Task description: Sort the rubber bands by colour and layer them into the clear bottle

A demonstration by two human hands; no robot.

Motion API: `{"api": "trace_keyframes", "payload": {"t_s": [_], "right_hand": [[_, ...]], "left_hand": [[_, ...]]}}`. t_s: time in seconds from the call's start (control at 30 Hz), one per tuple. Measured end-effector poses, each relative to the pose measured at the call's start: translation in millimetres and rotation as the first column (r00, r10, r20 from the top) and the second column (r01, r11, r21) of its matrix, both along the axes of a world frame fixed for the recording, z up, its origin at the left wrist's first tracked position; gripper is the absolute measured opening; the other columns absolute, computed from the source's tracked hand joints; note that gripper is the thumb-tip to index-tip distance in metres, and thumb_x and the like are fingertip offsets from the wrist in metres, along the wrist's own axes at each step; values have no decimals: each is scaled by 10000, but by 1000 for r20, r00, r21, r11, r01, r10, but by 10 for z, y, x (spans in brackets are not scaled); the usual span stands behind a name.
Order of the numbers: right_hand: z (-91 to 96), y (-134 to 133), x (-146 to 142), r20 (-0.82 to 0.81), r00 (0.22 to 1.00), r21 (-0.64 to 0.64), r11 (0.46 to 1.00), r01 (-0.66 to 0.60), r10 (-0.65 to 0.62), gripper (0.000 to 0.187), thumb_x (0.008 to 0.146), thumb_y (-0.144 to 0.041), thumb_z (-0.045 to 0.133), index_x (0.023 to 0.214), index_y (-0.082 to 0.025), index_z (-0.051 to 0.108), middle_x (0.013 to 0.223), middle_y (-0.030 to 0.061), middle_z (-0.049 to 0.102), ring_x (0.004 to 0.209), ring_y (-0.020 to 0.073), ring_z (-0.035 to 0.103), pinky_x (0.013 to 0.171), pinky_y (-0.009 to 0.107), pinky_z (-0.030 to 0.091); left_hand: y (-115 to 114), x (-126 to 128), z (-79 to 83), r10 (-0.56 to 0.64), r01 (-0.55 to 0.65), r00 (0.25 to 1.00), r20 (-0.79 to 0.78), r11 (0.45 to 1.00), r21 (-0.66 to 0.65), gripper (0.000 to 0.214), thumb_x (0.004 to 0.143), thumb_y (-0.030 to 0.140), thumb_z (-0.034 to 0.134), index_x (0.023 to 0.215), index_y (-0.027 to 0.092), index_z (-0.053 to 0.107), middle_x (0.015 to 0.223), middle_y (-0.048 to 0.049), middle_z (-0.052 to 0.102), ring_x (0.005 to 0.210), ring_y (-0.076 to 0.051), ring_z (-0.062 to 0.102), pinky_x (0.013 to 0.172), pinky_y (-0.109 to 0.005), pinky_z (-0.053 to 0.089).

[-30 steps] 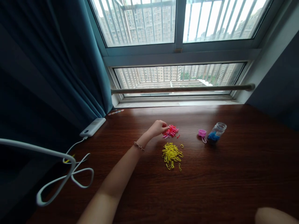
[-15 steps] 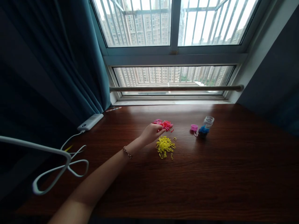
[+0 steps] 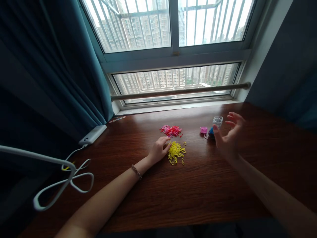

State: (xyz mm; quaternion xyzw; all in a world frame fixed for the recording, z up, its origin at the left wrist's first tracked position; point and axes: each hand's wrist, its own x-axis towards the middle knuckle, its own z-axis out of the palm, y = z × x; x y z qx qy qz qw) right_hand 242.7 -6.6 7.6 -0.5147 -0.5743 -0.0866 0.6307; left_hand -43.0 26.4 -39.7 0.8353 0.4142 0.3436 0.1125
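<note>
My left hand [image 3: 158, 149] rests low at the left side of a pile of small yellow rubber bands [image 3: 176, 152], thumb and fingers apart, with nothing visible between them. Just beyond its fingertips lies a pile of pink and red rubber bands [image 3: 173, 131]. On the right, my right hand [image 3: 229, 138] is raised above the table, its fingers spread and slightly blurred. Behind its thumb stands a small clear jar [image 3: 217, 121] with blue contents, partly hidden by the hand. A pink cap [image 3: 203, 130] with a loop lies left of the jar.
The brown wooden table [image 3: 158, 198] runs up to a barred window. At the left, a white power adapter [image 3: 92, 135] and a looped white cable [image 3: 81, 175] lie beside a blue curtain [image 3: 81, 82]. A rail [image 3: 180, 92] crosses the lower window.
My left hand has drawn back from the pink and red pile to the edge of the yellow one. My right hand has come into view beside the jar. The view has tilted slightly.
</note>
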Motion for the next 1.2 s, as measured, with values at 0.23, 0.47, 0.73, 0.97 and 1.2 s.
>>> {"api": "trace_keyframes", "payload": {"t_s": [0.23, 0.47, 0.73, 0.97, 1.2], "right_hand": [[-613, 517, 250, 71, 992, -160, 981, 110, -100, 866, 667, -454, 651, 1314, -121, 181, 1237, 197, 346, 1133, 335, 359, 939, 514, 301], [-678, 518, 270, 42, 995, -252, 963, 94, -86, 674, 738, -427, 571, 1270, -123, 291, 1136, 185, 477, 1010, 312, 488, 846, 462, 400], [-356, 82, -3, 235, 960, -219, 970, -101, 153, 450, 746, -317, 582, 1153, -187, 441, 1026, 105, 568, 919, 263, 550, 815, 393, 450], [-318, -26, -202, 122, 927, -292, 906, -307, 354, 398, 715, -268, 622, 1080, -196, 480, 1056, 96, 515, 942, 244, 541, 816, 372, 477], [-519, 91, -165, -302, 837, -369, 753, -544, 457, 416, 643, -363, 696, 946, -208, 456, 931, 62, 578, 824, 226, 591, 752, 378, 511]], "left_hand": [[-46, 0, 23, -82, 79, 996, -44, 994, -79, 342, 815, 297, 509, 1120, 144, 508, 1123, -124, 568, 1042, -211, 534, 931, -356, 424], [-58, 10, 43, -92, 84, 992, -88, 993, -88, 303, 825, 320, 494, 1081, 159, 523, 1077, -101, 586, 1011, -194, 542, 918, -319, 425], [-53, 8, 27, -26, 25, 995, -101, 1000, -10, 273, 826, 321, 493, 1032, 149, 541, 1022, -103, 588, 979, -202, 534, 893, -334, 420], [-39, 3, 57, 37, -37, 989, -141, 999, 2, 361, 783, 401, 538, 1043, 149, 541, 976, -95, 586, 928, -217, 517, 842, -346, 428], [-41, 4, 55, -64, 57, 992, -107, 996, -63, 333, 788, 371, 537, 1046, 161, 540, 951, -79, 585, 837, -182, 535, 766, -308, 446]]}}
